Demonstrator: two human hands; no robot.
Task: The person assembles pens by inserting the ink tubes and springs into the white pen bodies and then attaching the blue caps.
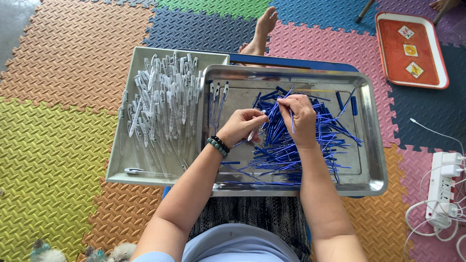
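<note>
My left hand [241, 125] is closed around a clear pen barrel [256, 131] over a steel tray [374, 145]. My right hand [300, 116] pinches a thin blue refill [291, 121] beside it, the two hands nearly touching. Under both hands lies a loose heap of blue pen refills [291, 145]. A few assembled pens [217, 99] lie at the steel tray's left end. To the left, a grey tray [127, 160] holds a pile of clear pen barrels [162, 104]. A beaded bracelet sits on my left wrist.
Coloured foam mats cover the floor. An orange tray [388, 48] with three small cards lies at the top right. A white power strip [444, 189] with cables is at the right edge. A bare foot [262, 29] shows beyond the trays.
</note>
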